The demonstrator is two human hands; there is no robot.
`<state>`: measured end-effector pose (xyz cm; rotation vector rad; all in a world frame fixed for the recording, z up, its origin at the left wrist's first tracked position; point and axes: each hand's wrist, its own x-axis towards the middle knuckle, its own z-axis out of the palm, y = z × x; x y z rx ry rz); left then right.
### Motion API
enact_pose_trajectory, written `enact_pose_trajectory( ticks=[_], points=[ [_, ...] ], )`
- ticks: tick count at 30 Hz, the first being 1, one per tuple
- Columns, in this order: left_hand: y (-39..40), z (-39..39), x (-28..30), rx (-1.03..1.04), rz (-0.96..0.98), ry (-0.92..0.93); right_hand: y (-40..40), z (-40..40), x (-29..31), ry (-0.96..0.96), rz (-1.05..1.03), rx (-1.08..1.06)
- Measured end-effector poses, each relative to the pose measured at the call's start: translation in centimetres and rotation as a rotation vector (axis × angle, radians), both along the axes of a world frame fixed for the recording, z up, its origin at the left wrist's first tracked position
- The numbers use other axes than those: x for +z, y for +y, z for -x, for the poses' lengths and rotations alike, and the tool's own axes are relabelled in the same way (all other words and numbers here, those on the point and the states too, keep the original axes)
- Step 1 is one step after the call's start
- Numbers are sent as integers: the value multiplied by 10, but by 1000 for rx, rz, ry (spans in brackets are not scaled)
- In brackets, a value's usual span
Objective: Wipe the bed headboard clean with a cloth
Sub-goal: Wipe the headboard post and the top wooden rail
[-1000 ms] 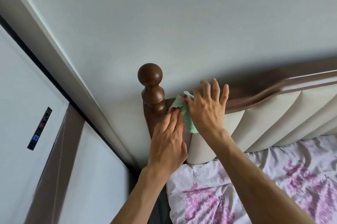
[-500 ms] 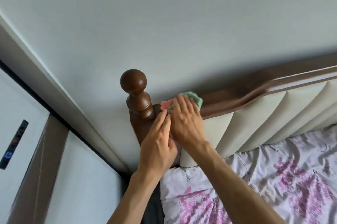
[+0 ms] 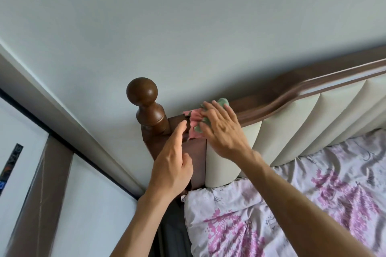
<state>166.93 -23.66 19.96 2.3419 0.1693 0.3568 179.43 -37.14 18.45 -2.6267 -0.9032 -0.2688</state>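
two hands, left hand and right hand, one cloth, one headboard, one round-topped bedpost, one floral quilt

body: two bare forearms | left grip bare, no glove | right grip bare, no glove

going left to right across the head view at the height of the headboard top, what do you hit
wooden post with ball finial → left hand → pink and green cloth → right hand → curved wooden top rail → cream padded panels
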Motion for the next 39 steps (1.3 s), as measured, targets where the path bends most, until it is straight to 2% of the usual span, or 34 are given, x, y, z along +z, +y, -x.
enact_pose_trajectory(
  ticks=[3,5,7,9,12,14,18,20,22,25,27,29,31,33,36,38,39],
  points=[
    [2,3,2,-8,5,51,-37,-25,-2,-17,37,-249],
    [2,2,2,19,-26,47,-28,-24,-1,13,68,-358],
    [2,-1,4,56,-5,42,5,-3,-2,22,39,-298],
    [1,-4,7,65,46,27,26,21,-6,12,21,-125],
    [2,-3,5,68,82,38,9,20,-3,-22,83,80],
    [5,-2,5,71,91,72,-13,0,-3,-40,100,22],
    [4,-3,6,63,49,87,-16,-12,-1,-6,61,-311],
    [2,-3,8,93,43,74,11,6,-1,17,28,-253],
    [0,-4,10,119,39,59,26,24,-5,8,14,-83],
    [-1,-5,11,104,-53,61,8,16,-3,-4,66,85],
    [1,-4,11,91,-122,83,-13,-1,-4,-36,69,-3],
    [-2,-5,11,92,-170,121,-27,-12,-2,-24,38,-211],
    [-7,-6,12,131,-205,143,-13,-7,2,8,0,-324],
    [-14,-13,15,176,-219,122,4,5,-1,32,-45,-275],
    [-20,-27,22,186,-174,40,-12,8,-4,7,6,-77],
    [-23,-34,25,147,-152,-24,-38,-6,-5,-26,54,-110],
    [-25,-38,25,120,-166,-46,-50,-15,-4,-48,60,-207]
  ],
)
